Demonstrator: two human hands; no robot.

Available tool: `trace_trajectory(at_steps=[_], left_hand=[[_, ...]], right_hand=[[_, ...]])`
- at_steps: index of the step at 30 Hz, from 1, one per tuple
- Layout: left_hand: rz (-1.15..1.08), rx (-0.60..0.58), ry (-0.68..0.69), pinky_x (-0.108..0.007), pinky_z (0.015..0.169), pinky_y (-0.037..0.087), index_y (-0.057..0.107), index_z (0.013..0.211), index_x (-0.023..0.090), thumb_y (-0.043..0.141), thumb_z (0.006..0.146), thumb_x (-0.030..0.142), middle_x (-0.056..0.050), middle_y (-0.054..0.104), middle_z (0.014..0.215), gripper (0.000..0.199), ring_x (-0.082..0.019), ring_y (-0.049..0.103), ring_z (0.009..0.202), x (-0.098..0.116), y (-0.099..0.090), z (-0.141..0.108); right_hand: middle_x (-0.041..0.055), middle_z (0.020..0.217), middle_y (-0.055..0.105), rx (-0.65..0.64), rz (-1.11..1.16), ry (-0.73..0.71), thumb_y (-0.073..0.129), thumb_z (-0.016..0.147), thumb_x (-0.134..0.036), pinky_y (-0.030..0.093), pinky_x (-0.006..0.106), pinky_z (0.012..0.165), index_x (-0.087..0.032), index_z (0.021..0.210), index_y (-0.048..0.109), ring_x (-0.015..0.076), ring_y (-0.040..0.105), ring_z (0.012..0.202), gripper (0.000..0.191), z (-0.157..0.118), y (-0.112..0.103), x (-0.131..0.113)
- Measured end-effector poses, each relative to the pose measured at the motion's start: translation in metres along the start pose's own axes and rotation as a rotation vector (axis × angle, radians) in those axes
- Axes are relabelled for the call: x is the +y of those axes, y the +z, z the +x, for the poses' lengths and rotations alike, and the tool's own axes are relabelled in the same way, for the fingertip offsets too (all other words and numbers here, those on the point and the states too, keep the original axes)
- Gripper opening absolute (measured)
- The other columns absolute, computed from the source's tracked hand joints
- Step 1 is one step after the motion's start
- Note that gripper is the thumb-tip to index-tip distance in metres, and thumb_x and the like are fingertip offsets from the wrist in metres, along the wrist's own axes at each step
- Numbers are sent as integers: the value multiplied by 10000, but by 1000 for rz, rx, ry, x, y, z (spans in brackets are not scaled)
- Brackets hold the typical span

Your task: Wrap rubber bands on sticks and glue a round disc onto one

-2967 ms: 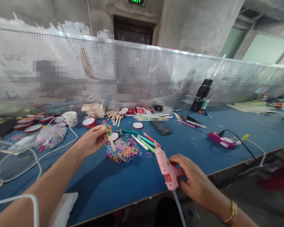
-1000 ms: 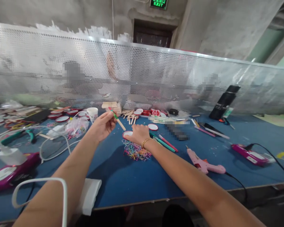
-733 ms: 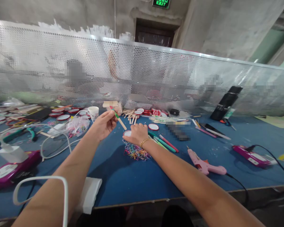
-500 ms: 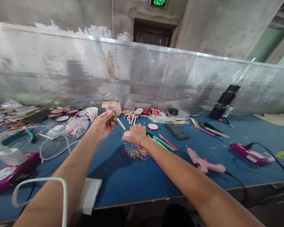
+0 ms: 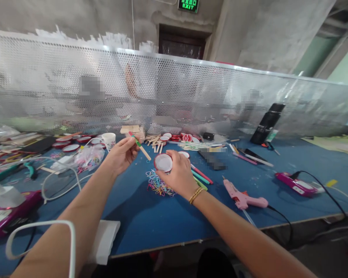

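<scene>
Between thumb and fingers, my left hand [image 5: 123, 155] pinches a wooden craft stick [image 5: 144, 151] whose upper end is coloured red and green. The stick slants down to the right above the table. My right hand [image 5: 178, 172] grips a round jar lid [image 5: 164, 162] by its edge, with the pale inner face and red rim turned toward me. Just below the lid lies a heap of colourful rubber bands [image 5: 158, 183]. Several felt-tip pens [image 5: 202, 175] lie beside my right hand, partly hidden by it.
A pink glue gun [image 5: 243, 196] lies to the right, its cable running off the front edge. Behind my hands are loose craft sticks [image 5: 155, 142] and more lids [image 5: 70, 148]. A paper cup [image 5: 109, 139], white cables and a purple power strip [image 5: 14, 210] occupy the left.
My right hand has lifted the lid off the table and tilted its inner face toward me. My left hand still holds the stick. The view has shifted slightly.
</scene>
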State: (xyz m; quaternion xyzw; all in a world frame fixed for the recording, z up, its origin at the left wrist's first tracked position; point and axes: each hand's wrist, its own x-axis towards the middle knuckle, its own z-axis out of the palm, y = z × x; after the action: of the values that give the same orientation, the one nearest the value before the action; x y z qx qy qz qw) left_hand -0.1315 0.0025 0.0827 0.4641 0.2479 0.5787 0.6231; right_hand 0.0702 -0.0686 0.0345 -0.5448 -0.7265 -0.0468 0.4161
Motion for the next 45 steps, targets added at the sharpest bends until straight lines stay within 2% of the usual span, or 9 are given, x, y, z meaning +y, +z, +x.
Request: trace_trajectory(at_steps=[4,9,16,22,29,45], left_hand=[[53,-10,-6,-95,454,472,677,859,133,696,762,219,-22,642,748,131,-51,581,572,-4,1,0],[132,10,3,-97,459,465,701,868,136,709,746,225,-34,664,795,151,-51,584,590,-10,-3,1],[212,-3,-60,-111,483,476,715,865,152,714,742,225,-46,688,808,143,-65,607,616,-17,1,-1],[241,-7,-108,-114,476,475,716,862,141,718,737,213,-43,690,776,145,-50,579,550,-19,5,-3],[294,-78,-119,-118,517,485,717,865,144,730,735,267,-54,700,804,179,-70,612,626,-23,4,-3],[282,-86,-134,-112,522,490,719,871,153,721,746,253,-39,700,823,160,-63,618,639,-23,6,-4]], right_hand=[[121,1222,542,67,73,-46,645,751,-450,352,453,983,-204,1249,407,291,472,1145,605,-17,-3,-7],[126,1258,514,145,137,-56,643,758,-426,345,466,1016,-207,1269,375,282,454,1188,617,-25,2,-10],[130,1268,509,129,153,-76,631,769,-464,340,472,1023,-206,1262,377,282,448,1205,612,-28,6,-11],[132,1264,516,148,148,-75,638,767,-470,342,464,1020,-198,1265,381,276,451,1200,623,-28,6,-12],[123,1229,542,212,169,-110,675,737,-457,361,461,998,-179,1246,412,266,485,1155,636,-27,11,-11],[110,1225,549,236,178,-100,712,707,-448,363,449,1010,-188,1236,421,251,488,1162,657,-27,13,-11]])
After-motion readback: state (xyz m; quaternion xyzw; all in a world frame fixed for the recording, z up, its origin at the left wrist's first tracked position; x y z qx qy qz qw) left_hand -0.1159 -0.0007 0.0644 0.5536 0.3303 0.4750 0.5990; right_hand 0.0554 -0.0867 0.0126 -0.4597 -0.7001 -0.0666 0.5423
